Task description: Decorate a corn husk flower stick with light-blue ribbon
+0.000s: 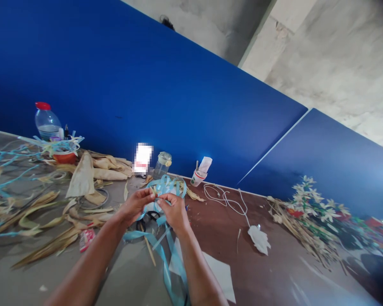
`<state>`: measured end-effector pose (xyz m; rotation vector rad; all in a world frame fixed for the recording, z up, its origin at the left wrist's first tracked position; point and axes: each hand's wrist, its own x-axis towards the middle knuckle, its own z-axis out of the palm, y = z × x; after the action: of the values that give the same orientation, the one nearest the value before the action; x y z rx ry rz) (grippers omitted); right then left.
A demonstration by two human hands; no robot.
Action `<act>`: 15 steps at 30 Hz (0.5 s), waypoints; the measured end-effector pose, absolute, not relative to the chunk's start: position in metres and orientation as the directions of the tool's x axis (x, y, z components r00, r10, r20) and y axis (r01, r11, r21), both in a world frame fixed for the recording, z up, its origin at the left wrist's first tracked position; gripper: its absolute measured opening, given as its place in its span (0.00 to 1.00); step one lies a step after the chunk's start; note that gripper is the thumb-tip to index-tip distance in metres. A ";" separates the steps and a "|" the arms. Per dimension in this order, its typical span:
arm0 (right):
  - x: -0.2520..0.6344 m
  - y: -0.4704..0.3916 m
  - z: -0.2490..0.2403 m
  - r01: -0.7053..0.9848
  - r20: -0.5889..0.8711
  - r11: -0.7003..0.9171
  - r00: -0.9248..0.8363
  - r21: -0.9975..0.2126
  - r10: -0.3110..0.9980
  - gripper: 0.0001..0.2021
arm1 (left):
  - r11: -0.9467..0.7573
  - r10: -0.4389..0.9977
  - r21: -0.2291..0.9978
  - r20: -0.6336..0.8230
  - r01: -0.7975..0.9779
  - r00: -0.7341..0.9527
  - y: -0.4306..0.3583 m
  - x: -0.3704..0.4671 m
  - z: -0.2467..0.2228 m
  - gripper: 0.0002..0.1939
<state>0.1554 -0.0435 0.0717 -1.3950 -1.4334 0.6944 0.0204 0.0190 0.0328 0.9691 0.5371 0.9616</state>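
My left hand (138, 205) and my right hand (175, 211) meet above the table, both closed in a pinch. A small pale yellow-green piece (153, 191), like a bit of corn husk, sticks up from my left fingertips. What my right fingertips grip is hidden. Loops of light blue ribbon (166, 183) lie behind and under both hands, with long ends (162, 251) running down toward the near edge. Below the hands are scissors with black handles (153, 215), partly covered by ribbon. A thin stick (150, 251) lies beside them.
Dried corn husks (111, 163) and blue-stemmed husk flowers (6, 187) cover the left side. A bottle (47, 123), glass jar (162, 163) and paper cup (198, 176) stand along the blue partition (166, 93). Right lie a white cable (226, 197), paper (220, 272) and white flowers (312, 199).
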 end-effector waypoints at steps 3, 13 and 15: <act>0.153 -0.046 0.073 0.498 0.298 0.198 0.129 -0.844 0.946 0.10 | 0.149 0.882 0.915 0.049 -0.375 0.469 0.016 0.020 0.039 0.15; 0.149 -0.052 0.071 0.777 0.447 0.265 0.023 -0.571 0.894 0.07 | 0.212 0.877 0.864 0.038 -0.457 0.479 0.008 0.027 0.044 0.11; 0.147 -0.053 0.070 0.776 0.443 0.253 0.038 -0.578 0.896 0.06 | 0.257 0.873 0.828 0.022 -0.499 0.486 0.009 0.030 0.041 0.10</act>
<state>0.1474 -0.0531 0.0703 -1.5417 -1.7528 0.1952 0.0296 0.0086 0.0406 0.8904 0.4987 0.9846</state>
